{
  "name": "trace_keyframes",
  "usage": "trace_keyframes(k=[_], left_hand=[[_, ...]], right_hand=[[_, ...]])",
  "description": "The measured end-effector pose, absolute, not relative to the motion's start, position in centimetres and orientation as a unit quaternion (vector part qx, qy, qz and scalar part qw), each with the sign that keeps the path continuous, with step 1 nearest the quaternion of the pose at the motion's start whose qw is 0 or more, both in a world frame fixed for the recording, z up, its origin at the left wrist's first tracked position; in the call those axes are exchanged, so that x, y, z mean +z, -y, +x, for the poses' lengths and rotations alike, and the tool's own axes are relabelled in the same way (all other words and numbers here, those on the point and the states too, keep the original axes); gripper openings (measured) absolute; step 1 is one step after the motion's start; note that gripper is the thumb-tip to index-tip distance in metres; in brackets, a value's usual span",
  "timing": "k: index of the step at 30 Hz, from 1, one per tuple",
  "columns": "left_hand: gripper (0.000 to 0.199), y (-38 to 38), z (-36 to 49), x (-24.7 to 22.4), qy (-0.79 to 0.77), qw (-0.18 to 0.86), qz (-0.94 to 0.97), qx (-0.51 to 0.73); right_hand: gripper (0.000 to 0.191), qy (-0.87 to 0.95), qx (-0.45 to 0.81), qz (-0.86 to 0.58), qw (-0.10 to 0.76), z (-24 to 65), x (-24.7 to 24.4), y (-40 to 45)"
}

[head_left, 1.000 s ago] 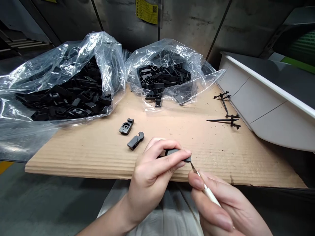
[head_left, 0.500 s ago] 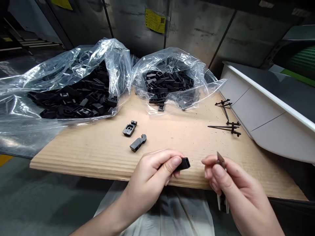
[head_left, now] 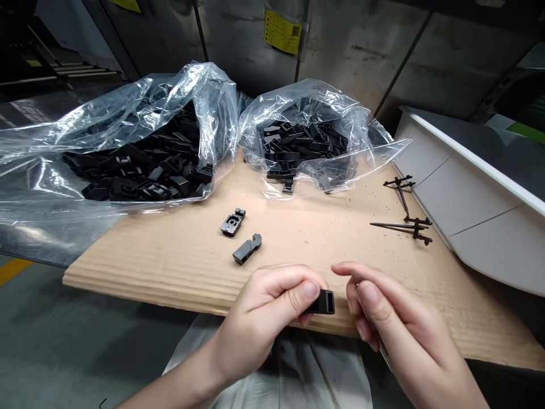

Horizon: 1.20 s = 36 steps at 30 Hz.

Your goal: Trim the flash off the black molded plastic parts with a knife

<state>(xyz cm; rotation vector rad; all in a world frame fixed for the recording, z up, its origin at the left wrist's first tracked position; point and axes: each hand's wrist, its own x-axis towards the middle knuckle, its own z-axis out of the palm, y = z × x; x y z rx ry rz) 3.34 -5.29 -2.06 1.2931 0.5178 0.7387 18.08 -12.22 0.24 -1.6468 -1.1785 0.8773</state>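
Near the front edge of the cardboard [head_left: 162, 272], my left hand [head_left: 276, 307] pinches a black plastic part [head_left: 324, 302], its hollow end facing right. My right hand [head_left: 392, 318] is just to the right, index finger stretched toward the part without touching it. Its other fingers are curled round a metal tool [head_left: 385, 358], mostly hidden by the hand. Beyond my left hand lie two loose black parts, one with a round hole [head_left: 233, 222] and one with a hooked end [head_left: 247, 249].
Two clear plastic bags, the left [head_left: 217, 125] and the right [head_left: 361, 113], hold many black parts. Thin black sprue pieces [head_left: 417, 227] lie at the right, beside a white bin [head_left: 472, 187]. Dark metal panels [head_left: 340, 62] stand behind.
The view has shifted slightly. My right hand has turned and come closer to my left, its index finger now extended and the tool tip hidden. The black part's hollow end has turned more toward the camera.
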Motion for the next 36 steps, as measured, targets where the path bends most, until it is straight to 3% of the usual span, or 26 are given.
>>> trace_keyframes(k=[3,7,14,22,27,31,36], left_hand=[[0.026,5.3,3.4,-2.0,-0.228,0.716,0.573,0.328],[0.024,5.4,3.4,-1.9,-0.225,0.728,0.561,0.325],[0.024,5.4,3.3,-1.9,-0.222,0.728,0.565,0.318],[0.025,5.1,3.4,-1.7,-0.221,0.720,0.584,0.303],[0.030,5.0,3.5,-1.8,-0.227,0.716,0.590,0.297],[0.029,5.1,3.5,-2.0,-0.230,0.729,0.569,0.302],[0.031,5.1,3.3,-2.0,-0.236,0.716,0.584,0.303]], right_hand=[[0.015,0.478,0.332,-0.651,0.487,17.1,0.1,12.5],[0.015,0.514,0.301,-0.605,0.529,16.3,-0.1,12.3],[0.023,0.542,0.316,-0.608,0.486,16.6,0.2,12.1],[0.020,0.551,0.299,-0.591,0.507,16.7,0.2,12.1],[0.022,0.591,0.302,-0.580,0.473,16.9,0.2,12.2],[0.011,0.633,0.250,-0.588,0.438,16.7,-0.1,13.0],[0.011,0.641,0.250,-0.555,0.467,17.3,-0.1,13.6]])
